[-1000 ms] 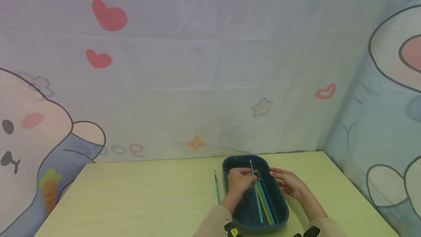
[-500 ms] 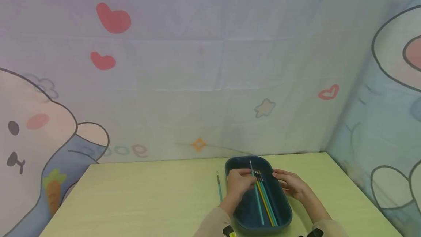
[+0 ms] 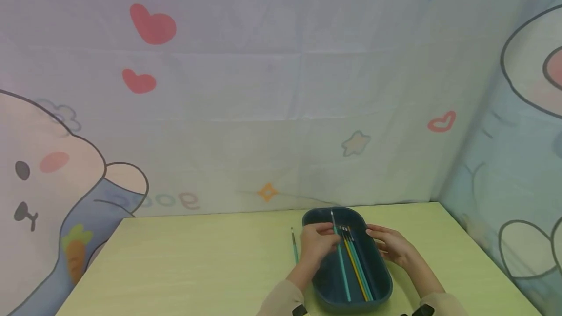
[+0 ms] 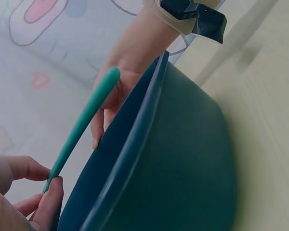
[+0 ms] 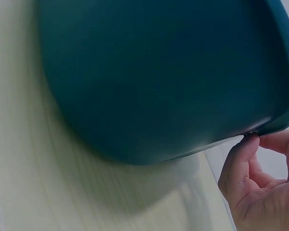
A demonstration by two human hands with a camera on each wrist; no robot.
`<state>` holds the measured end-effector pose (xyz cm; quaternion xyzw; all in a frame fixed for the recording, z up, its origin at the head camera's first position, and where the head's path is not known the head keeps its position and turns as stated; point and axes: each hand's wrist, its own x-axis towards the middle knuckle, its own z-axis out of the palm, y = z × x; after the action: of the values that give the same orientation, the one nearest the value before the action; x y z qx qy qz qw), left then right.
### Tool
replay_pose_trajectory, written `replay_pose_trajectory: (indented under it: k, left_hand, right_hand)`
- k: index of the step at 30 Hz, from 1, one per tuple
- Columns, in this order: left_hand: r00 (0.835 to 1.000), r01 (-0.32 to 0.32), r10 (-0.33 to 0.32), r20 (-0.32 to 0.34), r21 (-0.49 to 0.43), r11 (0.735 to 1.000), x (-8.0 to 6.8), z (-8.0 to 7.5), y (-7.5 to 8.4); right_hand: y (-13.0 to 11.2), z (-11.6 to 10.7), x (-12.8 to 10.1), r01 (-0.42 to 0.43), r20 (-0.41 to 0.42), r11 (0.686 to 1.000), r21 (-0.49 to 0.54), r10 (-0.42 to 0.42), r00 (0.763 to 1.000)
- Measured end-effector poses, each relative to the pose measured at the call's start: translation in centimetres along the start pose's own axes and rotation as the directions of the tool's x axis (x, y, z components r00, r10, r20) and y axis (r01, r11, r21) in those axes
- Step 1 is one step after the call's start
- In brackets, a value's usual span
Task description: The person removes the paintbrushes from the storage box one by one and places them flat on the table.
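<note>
Now lowering teal brush (image 3: 341, 262) flat beside others in blue tray (image 3: 383, 277), pinched in left hand (image 3: 317, 243); right hand (image 3: 391, 245), fingers relaxed, steadying rim.

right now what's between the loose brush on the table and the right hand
In the head view, the left hand pinching a teal brush and the dark blue tray with its brushes lie between the loose brush and the right hand.

A pale green table (image 3: 197, 267) bears a tray (image 3: 381, 290) (dark teal) and one brush (image 3: 294, 248).
</note>
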<state>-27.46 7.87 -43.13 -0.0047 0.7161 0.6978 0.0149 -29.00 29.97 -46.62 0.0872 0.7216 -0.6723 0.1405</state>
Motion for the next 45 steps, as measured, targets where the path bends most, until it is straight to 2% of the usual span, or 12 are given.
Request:
replay_pose_trajectory:
  k: [17, 29, 36, 45]
  left_hand:
    - [1.000, -0.002, 0.002, -0.014, -0.023, 1.000, -0.3, -1.9, -0.1]
    - [1.000, 0.004, -0.004, -0.008, -0.045, 0.999, -0.7, -2.8, 0.0]
    - [1.000, -0.014, 0.013, -0.023, -0.037, 0.999, -0.7, -3.3, -0.1]
    - [1.000, 0.020, -0.021, -0.012, -0.063, 0.998, -0.5, -4.1, -0.5]
  right_hand:
    - [0.0, 0.0, -0.2, 0.003, 0.003, 1.000, 0.013, -0.003, 1.000]
    - [-0.1, 0.1, -0.4, 0.007, 0.016, 1.000, 0.019, -0.008, 1.000]
    - [-0.2, 0.1, -0.3, 0.001, 0.003, 1.000, 0.011, -0.001, 1.000]
    - [-0.1, 0.2, -0.2, -0.014, -0.008, 1.000, -0.002, 0.014, 1.000]
